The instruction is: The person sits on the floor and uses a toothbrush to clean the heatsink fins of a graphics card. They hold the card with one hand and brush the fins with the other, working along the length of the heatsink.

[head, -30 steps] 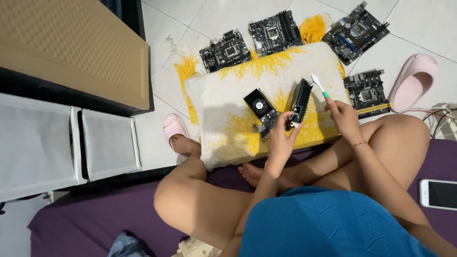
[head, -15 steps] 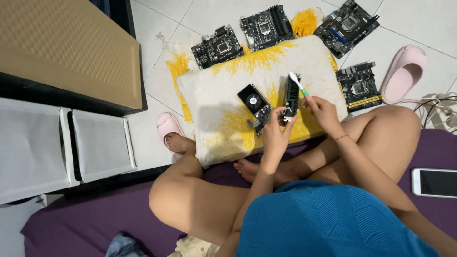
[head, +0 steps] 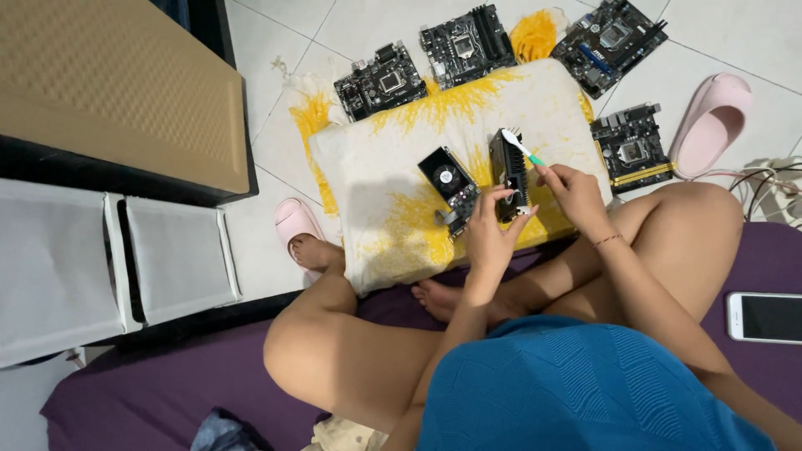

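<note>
Hands brush an upright black card.

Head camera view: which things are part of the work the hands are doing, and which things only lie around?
In use:
- left hand holding the upright black card
- right hand holding the toothbrush against it
- fan card beside, on the white-yellow cloth

Lying about:
- four circuit boards
- pink slippers
- phone
- cables
</note>
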